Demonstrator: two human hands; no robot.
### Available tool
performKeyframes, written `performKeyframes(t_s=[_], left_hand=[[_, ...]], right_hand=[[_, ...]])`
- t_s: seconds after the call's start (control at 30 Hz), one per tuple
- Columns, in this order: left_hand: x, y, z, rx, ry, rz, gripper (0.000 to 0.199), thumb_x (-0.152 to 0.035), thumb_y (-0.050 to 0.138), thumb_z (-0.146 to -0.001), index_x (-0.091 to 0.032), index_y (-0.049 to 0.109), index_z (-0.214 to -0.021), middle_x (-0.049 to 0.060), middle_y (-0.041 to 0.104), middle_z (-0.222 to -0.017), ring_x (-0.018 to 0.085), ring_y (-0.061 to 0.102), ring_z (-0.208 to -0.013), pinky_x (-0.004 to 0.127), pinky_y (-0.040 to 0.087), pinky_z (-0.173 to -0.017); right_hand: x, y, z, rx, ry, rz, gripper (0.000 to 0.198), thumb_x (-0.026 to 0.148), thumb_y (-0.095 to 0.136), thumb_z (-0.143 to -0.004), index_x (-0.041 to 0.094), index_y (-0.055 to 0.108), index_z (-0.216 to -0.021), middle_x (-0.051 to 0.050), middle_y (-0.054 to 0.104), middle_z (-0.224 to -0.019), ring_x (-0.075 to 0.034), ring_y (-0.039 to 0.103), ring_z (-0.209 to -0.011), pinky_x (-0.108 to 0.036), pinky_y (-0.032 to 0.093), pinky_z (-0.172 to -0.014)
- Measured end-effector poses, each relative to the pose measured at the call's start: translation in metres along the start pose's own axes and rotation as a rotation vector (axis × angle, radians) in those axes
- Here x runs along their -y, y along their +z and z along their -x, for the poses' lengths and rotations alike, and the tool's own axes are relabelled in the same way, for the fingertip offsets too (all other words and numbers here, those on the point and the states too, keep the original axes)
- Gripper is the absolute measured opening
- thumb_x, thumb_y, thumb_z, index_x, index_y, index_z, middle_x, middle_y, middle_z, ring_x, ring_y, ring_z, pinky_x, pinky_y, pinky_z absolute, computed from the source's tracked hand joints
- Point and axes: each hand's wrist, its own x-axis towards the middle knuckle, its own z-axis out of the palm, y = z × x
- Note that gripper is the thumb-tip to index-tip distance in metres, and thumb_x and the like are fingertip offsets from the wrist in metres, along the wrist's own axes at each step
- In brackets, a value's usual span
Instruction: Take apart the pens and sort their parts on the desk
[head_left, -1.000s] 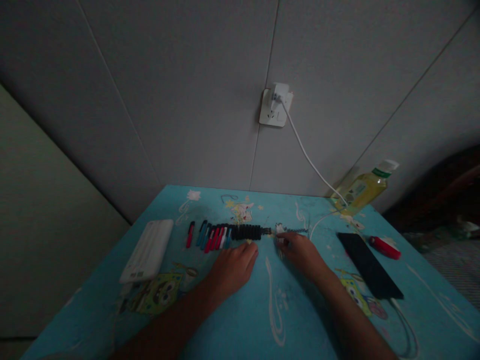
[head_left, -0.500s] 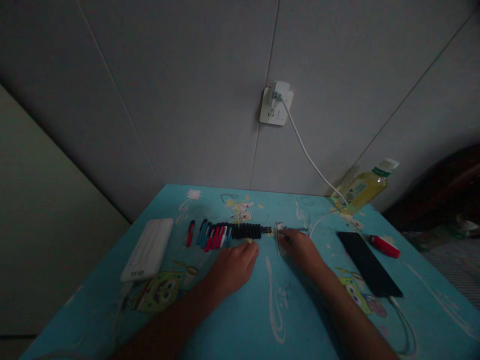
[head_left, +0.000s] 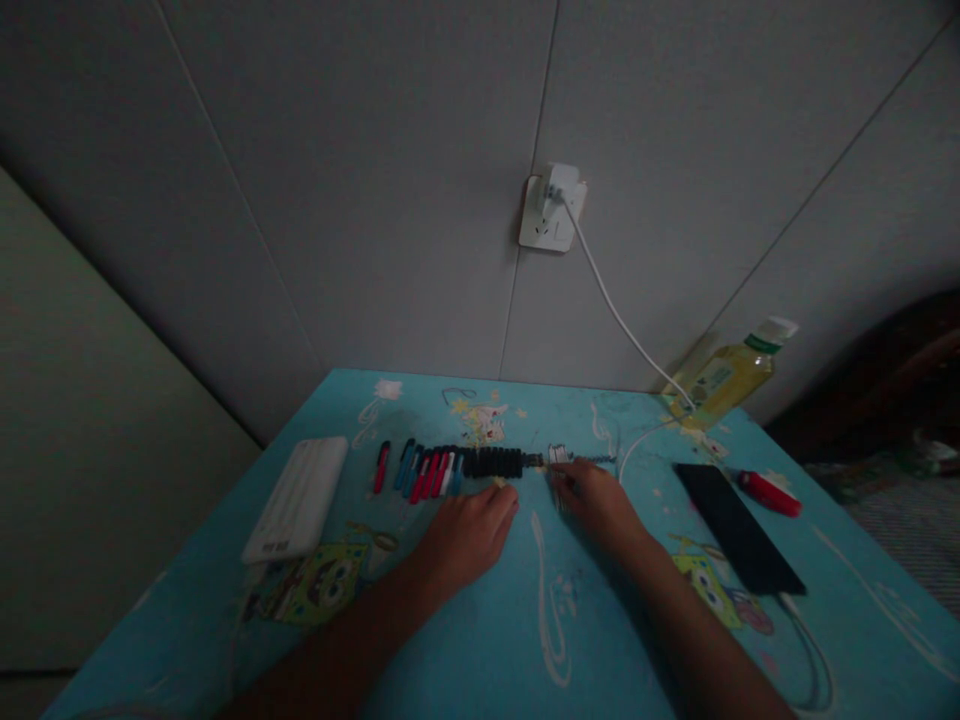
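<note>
Pens point(head_left: 429, 476) in red, blue and white lie side by side at eleven o'clock on your table point(head_left: 465, 660), and a tight run of short black pieces point(head_left: 493, 463) carries on from them toward twelve. Just past those sit a few small dark bits point(head_left: 533, 460), then the slim pale pieces point(head_left: 557, 454) between twelve and one o'clock, with a thin dark strand of parts point(head_left: 596, 459) stretching toward one. The step in hand, as far as you can judge it, is the handling of those slim pale pieces, set in line with the rest; the next move seems to call for a light, level touch, since the neighbouring bits are near enough to knock. Your right hand point(head_left: 592, 492) reaches in from five o'clock, its thumb and forefinger close together at the slim pale pieces and touching them; you cannot tell whether they truly pinch one or only press on it. Your left hand point(head_left: 469, 530) rests just below the short black pieces, fingers bent and lying against one another; its underside is hidden, so you cannot tell whether it holds anything. Farther out, a white power bank point(head_left: 296, 500) lies toward ten o'clock and a dark slab point(head_left: 739, 530) at three.
</note>
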Motion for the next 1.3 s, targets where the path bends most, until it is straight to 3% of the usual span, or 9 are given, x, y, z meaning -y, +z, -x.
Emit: performKeyframes(t_s=[0.27, 0.37, 0.53, 0.77, 0.87, 0.97, 1.07, 1.17, 1.3], left_hand=[[0.001, 0.002, 0.0, -0.01, -0.007, 0.049, 0.026, -0.031, 0.031, -0.102, -0.023, 0.056, -0.107, 0.005, 0.07, -0.094, 0.021, 0.069, -0.083, 0.03, 0.05, -0.071], [0.001, 0.005, 0.0, -0.024, -0.023, 0.114, 0.026, -0.034, 0.037, -0.101, -0.023, 0.052, -0.119, 0.007, 0.07, -0.102, 0.023, 0.069, -0.089, 0.032, 0.052, -0.075], [0.004, 0.014, 0.001, -0.057, -0.05, 0.257, 0.036, -0.034, 0.044, -0.098, -0.02, 0.042, -0.131, 0.011, 0.068, -0.114, 0.025, 0.067, -0.101, 0.036, 0.054, -0.083], [0.006, 0.014, 0.0, -0.138, 0.064, 0.355, 0.042, -0.027, 0.041, -0.099, -0.019, 0.036, -0.14, 0.013, 0.058, -0.129, 0.024, 0.056, -0.121, 0.041, 0.049, -0.1], [0.005, 0.014, 0.0, -0.129, 0.111, 0.345, 0.045, -0.019, 0.037, -0.099, -0.02, 0.034, -0.144, 0.013, 0.055, -0.13, 0.024, 0.054, -0.122, 0.041, 0.048, -0.102], [0.007, 0.016, 0.0, -0.11, 0.13, 0.352, 0.042, -0.012, 0.037, -0.097, -0.022, 0.043, -0.138, 0.009, 0.057, -0.119, 0.021, 0.057, -0.114, 0.037, 0.05, -0.099], [0.014, 0.017, -0.003, -0.181, 0.104, 0.366, 0.036, -0.015, 0.042, -0.097, -0.024, 0.051, -0.131, 0.007, 0.058, -0.111, 0.02, 0.059, -0.108, 0.035, 0.05, -0.097], [0.023, 0.012, -0.008, -0.322, 0.027, 0.414, 0.036, -0.027, 0.058, -0.093, -0.025, 0.054, -0.129, 0.007, 0.06, -0.111, 0.022, 0.059, -0.108, 0.038, 0.05, -0.097], [0.031, 0.004, -0.016, -0.464, -0.149, 0.678, 0.033, -0.03, 0.071, -0.084, -0.024, 0.06, -0.114, 0.004, 0.064, -0.103, 0.019, 0.064, -0.092, 0.033, 0.054, -0.085]], right_hand=[[0.006, -0.004, 0.0, -0.076, -0.049, -0.115, 0.029, 0.033, 0.048, -0.097, 0.021, 0.073, -0.103, -0.008, 0.07, -0.09, -0.02, 0.064, -0.082, -0.029, 0.044, -0.077], [0.022, -0.005, 0.005, -0.114, -0.166, -0.317, 0.029, 0.035, 0.047, -0.098, 0.021, 0.071, -0.107, -0.007, 0.069, -0.09, -0.019, 0.062, -0.081, -0.029, 0.045, -0.075], [0.048, 0.002, 0.016, -0.038, -0.288, -0.53, 0.032, 0.037, 0.055, -0.095, 0.022, 0.064, -0.122, -0.006, 0.068, -0.096, -0.019, 0.062, -0.084, -0.029, 0.047, -0.076], [0.051, 0.006, 0.018, -0.086, -0.179, -0.682, 0.037, 0.039, 0.062, -0.091, 0.023, 0.063, -0.125, -0.004, 0.071, -0.092, -0.018, 0.063, -0.077, -0.03, 0.05, -0.073], [0.054, 0.005, 0.018, -0.161, -0.177, -0.695, 0.035, 0.037, 0.064, -0.09, 0.024, 0.065, -0.121, -0.005, 0.071, -0.097, -0.018, 0.061, -0.078, -0.031, 0.05, -0.074], [0.057, 0.005, 0.017, -0.158, -0.215, -0.713, 0.027, 0.035, 0.061, -0.091, 0.025, 0.068, -0.115, -0.005, 0.07, -0.099, -0.018, 0.062, -0.081, -0.031, 0.049, -0.076], [0.055, 0.007, 0.015, -0.146, -0.22, -0.729, 0.021, 0.033, 0.056, -0.094, 0.025, 0.071, -0.106, -0.005, 0.07, -0.097, -0.018, 0.062, -0.084, -0.031, 0.048, -0.078], [0.049, 0.009, 0.012, -0.171, -0.107, -0.811, 0.021, 0.035, 0.057, -0.093, 0.022, 0.072, -0.101, -0.006, 0.07, -0.096, -0.019, 0.062, -0.083, -0.031, 0.047, -0.076], [0.046, 0.016, 0.01, -0.067, 0.051, -1.047, 0.029, 0.041, 0.063, -0.088, 0.019, 0.07, -0.105, -0.004, 0.069, -0.086, -0.017, 0.06, -0.075, -0.028, 0.045, -0.067]])
